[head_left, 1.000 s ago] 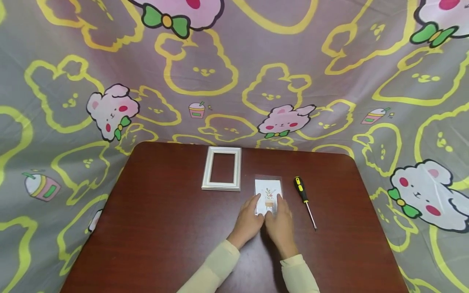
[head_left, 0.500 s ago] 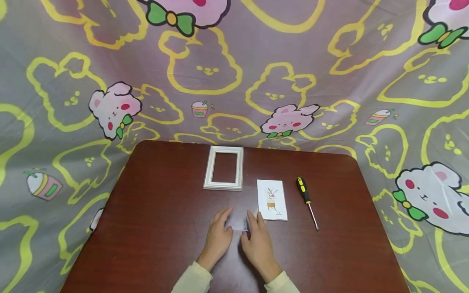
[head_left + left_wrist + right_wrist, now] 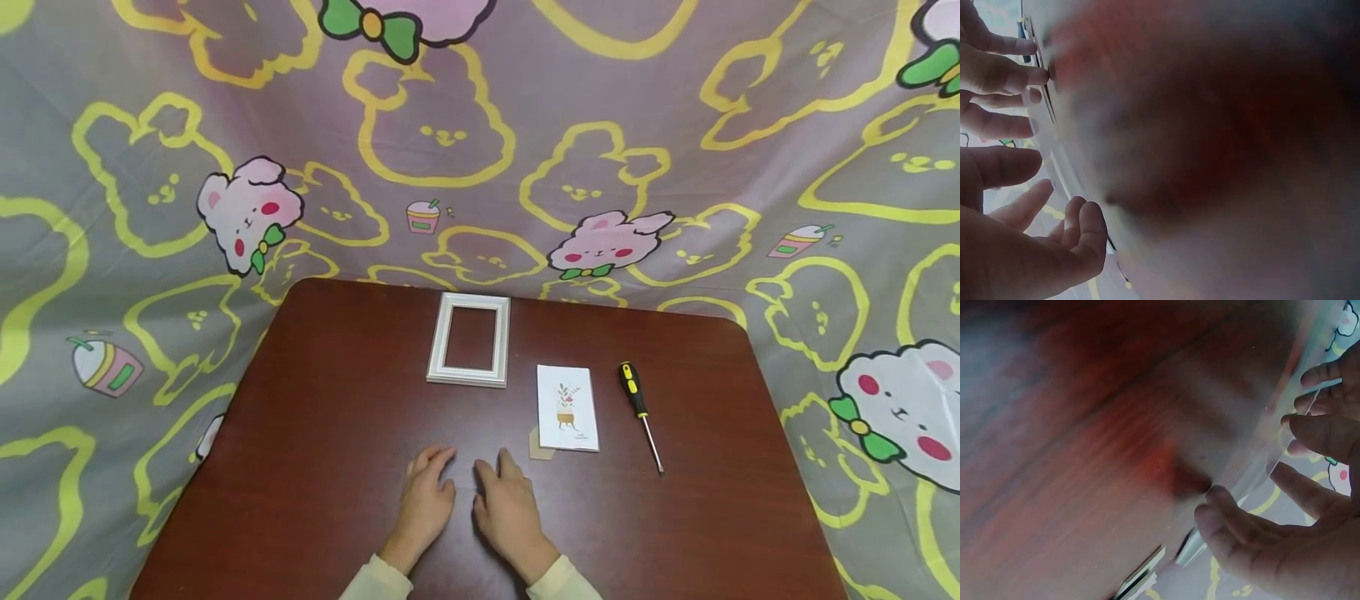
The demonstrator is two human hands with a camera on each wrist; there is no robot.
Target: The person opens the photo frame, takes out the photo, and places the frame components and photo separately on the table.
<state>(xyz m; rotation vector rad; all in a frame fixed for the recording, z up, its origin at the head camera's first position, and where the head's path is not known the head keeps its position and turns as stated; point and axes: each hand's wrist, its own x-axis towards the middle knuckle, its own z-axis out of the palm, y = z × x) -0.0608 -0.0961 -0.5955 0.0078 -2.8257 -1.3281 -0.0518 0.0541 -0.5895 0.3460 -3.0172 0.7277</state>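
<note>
My left hand and right hand face each other close over the table's near middle, fingertips a small gap apart. Between them a clear, glossy sheet shows in the right wrist view, with its edge at the fingertips of both hands. From above the sheet barely shows. Up and to the right of the right hand lies a white card printed with a potted plant. A tan piece sticks out from under its lower left corner.
A white picture frame with a bare opening lies near the back edge of the dark red table. Right of the card rests a black and yellow screwdriver, tip toward me. A patterned cloth hangs around the table.
The clear sheet has come off the printed card, and both hands have carried it left and toward me. The tan piece now shows at the card's corner. The head view has shifted slightly.
</note>
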